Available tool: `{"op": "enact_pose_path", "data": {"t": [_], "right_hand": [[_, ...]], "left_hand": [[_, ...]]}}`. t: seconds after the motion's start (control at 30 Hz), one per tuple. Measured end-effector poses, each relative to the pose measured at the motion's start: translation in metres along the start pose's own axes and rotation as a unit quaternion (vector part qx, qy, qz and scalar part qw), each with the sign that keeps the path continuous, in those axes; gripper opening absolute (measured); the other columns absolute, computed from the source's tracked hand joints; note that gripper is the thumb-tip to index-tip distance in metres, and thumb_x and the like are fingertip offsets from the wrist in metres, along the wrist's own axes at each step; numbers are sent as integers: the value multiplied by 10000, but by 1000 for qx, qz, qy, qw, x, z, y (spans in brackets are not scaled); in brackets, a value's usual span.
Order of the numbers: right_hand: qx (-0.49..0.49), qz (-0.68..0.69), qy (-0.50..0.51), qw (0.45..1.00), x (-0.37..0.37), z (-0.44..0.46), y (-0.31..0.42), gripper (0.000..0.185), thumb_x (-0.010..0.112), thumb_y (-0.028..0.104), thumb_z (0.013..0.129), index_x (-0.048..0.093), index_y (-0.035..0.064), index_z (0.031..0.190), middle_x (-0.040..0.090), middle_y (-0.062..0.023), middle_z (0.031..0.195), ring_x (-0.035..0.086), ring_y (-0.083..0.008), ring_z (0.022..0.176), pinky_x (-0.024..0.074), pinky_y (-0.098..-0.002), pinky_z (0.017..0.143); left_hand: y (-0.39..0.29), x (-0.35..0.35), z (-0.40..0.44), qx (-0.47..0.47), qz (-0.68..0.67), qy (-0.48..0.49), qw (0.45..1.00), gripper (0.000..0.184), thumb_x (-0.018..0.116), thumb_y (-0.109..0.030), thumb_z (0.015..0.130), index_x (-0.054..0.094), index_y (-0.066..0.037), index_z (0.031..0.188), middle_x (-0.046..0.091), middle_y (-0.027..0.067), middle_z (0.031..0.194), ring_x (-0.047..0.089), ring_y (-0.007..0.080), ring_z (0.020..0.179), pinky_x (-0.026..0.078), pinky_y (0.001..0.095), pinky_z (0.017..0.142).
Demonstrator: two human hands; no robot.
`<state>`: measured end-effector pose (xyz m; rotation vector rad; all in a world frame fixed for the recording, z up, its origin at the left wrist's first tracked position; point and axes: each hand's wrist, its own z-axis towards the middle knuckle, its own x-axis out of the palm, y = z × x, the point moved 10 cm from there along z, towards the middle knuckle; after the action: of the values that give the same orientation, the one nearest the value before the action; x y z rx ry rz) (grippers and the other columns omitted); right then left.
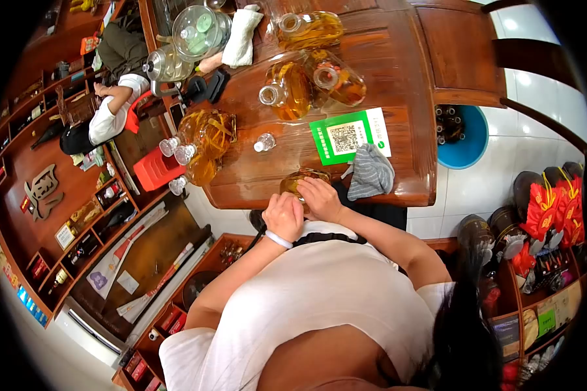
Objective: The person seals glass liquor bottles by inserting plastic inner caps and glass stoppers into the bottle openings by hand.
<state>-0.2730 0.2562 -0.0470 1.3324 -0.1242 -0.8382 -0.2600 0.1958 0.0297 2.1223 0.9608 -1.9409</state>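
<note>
At the table's near edge stands or lies a glass bottle (301, 176) of amber liquid, partly covered by my hands. My right hand (321, 199) curls its fingers round the bottle's near side. Closed and pressed against it, my left hand (284, 215) wears a white bracelet; whatever its fingers grip is hidden. The bottle's neck does not show. A clear glass stopper (264, 142) sits on the table beyond my left hand. To the right of the bottle lies a crumpled grey striped cloth (372, 172), touching a green-and-white QR code card (327, 144).
Uncapped amber bottles (293, 89) stand farther back; stoppered bottles (205, 135) crowd the left edge beside a red box (158, 169). A glass kettle (168, 65), a glass bowl (201, 32) and a white towel (242, 36) are behind. A blue basin (479, 140) rests on the floor. Another person (111, 117) is at left.
</note>
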Motion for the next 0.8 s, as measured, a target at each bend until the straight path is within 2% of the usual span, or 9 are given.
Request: {"op": "enact_pose_path", "data": {"t": [0.1, 0.27, 0.37, 0.43, 0.47, 0.67, 0.73, 0.77, 0.8], "right_hand": [[-9, 8, -3, 1000, 0, -1, 2, 481, 688, 157, 586, 551, -8, 1016, 578, -162, 1055, 554, -331, 1007, 458, -411, 849], [-19, 13, -32, 999, -4, 0, 2, 544, 718, 137, 537, 520, -1, 1024, 571, -148, 979, 559, -317, 917, 452, -392, 801], [-40, 30, -11, 999, -4, 12, 1, 492, 723, 151, 529, 511, 26, 955, 561, -124, 871, 575, -318, 837, 461, -410, 712], [-74, 39, 30, 996, 4, 20, -2, 497, 727, 159, 525, 511, 33, 954, 570, -130, 858, 583, -321, 808, 466, -416, 693], [-74, 10, 50, 996, 12, 25, -8, 484, 733, 165, 527, 513, 43, 940, 578, -134, 853, 587, -329, 806, 469, -424, 696], [-53, 20, 116, 992, 10, 32, -6, 489, 757, 226, 576, 525, 48, 968, 595, -123, 900, 589, -330, 829, 472, -430, 699], [-72, 5, 95, 993, -8, 36, 2, 526, 764, 261, 585, 523, 43, 999, 599, -121, 927, 589, -333, 839, 473, -430, 704], [-91, -8, 71, 993, -22, 39, 8, 564, 771, 296, 595, 522, 37, 1029, 602, -119, 954, 589, -337, 849, 474, -430, 710], [-43, 79, 20, 996, -46, 44, 8, 457, 710, 334, 697, 565, 11, 986, 609, -142, 892, 592, -357, 847, 476, -427, 734]], "left_hand": [[4, -1, -1, -38, -2, -6, 999, 176, 503, -91, 831, 548, -16, 678, 551, 140, 689, 512, 338, 649, 422, 418, 577], [16, -5, 4, -79, -9, -54, 995, 276, 561, -235, 830, 565, -15, 663, 573, 166, 653, 548, 374, 617, 422, 454, 568], [34, 1, 8, -132, -70, -17, 989, 299, 581, -283, 824, 616, 1, 734, 594, 166, 659, 589, 321, 616, 451, 386, 574], [39, 2, 8, -128, -100, 14, 987, 300, 585, -282, 825, 627, 8, 758, 594, 157, 655, 591, 295, 608, 455, 360, 579], [34, -1, 9, -103, -114, 18, 988, 266, 571, -246, 823, 636, 3, 753, 602, 162, 751, 584, 344, 719, 453, 410, 650], [36, 2, 13, -52, -124, 26, 991, 305, 514, -244, 859, 616, 8, 722, 580, 159, 753, 564, 340, 711, 431, 403, 650], [34, 6, 14, -43, -113, 29, 992, 325, 503, -261, 868, 618, 3, 718, 579, 147, 733, 568, 313, 693, 429, 383, 649], [30, 5, 15, -43, -92, 25, 995, 322, 488, -245, 866, 609, 5, 703, 573, 159, 745, 559, 342, 721, 427, 419, 663], [28, 4, 16, -42, -71, 20, 996, 321, 473, -229, 865, 601, 6, 689, 568, 171, 758, 551, 371, 749, 425, 456, 678]]}}
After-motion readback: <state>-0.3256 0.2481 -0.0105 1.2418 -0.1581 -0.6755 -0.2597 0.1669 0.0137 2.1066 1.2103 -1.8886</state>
